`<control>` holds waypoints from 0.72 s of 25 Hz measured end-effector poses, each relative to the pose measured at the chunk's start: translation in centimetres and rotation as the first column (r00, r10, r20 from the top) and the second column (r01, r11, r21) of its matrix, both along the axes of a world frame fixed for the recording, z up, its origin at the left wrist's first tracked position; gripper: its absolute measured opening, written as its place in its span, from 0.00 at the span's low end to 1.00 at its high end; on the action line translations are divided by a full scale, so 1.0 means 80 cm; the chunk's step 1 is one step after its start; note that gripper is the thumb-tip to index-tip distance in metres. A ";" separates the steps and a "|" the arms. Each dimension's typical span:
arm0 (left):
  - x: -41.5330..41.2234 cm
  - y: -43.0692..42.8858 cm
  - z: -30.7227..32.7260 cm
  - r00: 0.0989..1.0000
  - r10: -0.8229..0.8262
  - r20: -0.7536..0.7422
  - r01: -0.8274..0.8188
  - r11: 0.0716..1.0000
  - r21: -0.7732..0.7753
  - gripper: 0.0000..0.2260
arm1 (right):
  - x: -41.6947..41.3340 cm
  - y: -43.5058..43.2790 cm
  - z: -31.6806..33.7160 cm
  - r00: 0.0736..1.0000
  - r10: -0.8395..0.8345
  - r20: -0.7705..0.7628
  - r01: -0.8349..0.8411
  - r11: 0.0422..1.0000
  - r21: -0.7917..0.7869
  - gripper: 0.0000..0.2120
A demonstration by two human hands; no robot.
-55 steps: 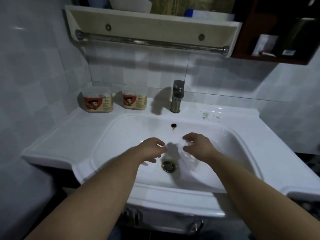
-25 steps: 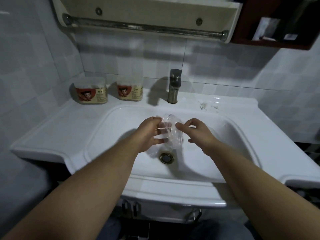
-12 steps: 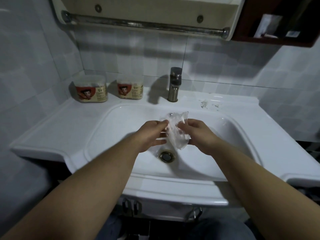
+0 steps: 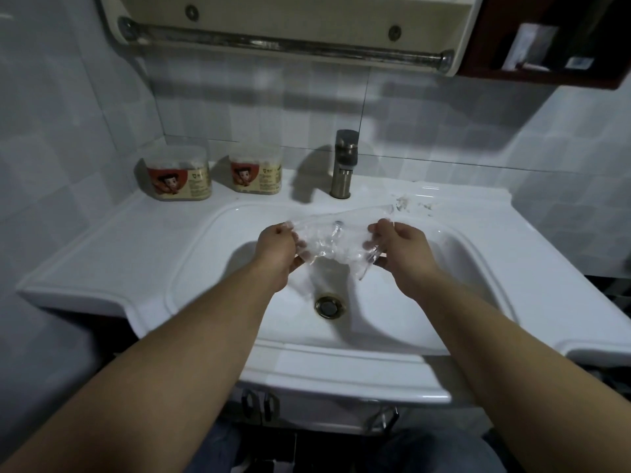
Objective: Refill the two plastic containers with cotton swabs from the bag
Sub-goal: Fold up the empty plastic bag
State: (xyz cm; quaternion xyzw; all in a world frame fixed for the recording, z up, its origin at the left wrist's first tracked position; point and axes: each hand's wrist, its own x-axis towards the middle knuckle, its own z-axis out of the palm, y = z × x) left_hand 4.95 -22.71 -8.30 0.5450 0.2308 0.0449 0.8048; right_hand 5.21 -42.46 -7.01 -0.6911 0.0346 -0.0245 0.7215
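Left grip [image 4: 276, 249] and right grip [image 4: 403, 247] pinch the bag [image 4: 331, 245], apparently empty. Far-left containers [image 4: 177, 179] look full; refill is likely done.

White sink [image 4: 160, 254], steel faucet [image 4: 344, 165], towel rail [image 4: 283, 46] above.

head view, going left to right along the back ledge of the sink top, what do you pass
first plastic container → second plastic container → faucet → whitish smear
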 end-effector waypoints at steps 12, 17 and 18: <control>-0.006 0.007 -0.001 0.998 -0.055 0.025 0.055 0.998 -0.030 0.14 | 0.008 -0.012 -0.006 0.994 -0.036 -0.101 0.037 0.999 0.014 0.07; -0.004 0.015 -0.003 0.996 -0.083 -0.023 0.086 0.982 0.167 0.21 | 0.011 -0.018 -0.010 0.988 -0.117 -0.102 0.114 0.993 -0.036 0.09; -0.003 0.016 -0.003 0.995 -0.097 -0.016 0.099 0.975 0.201 0.24 | 0.012 -0.019 -0.010 0.986 -0.134 -0.102 0.126 0.989 -0.082 0.08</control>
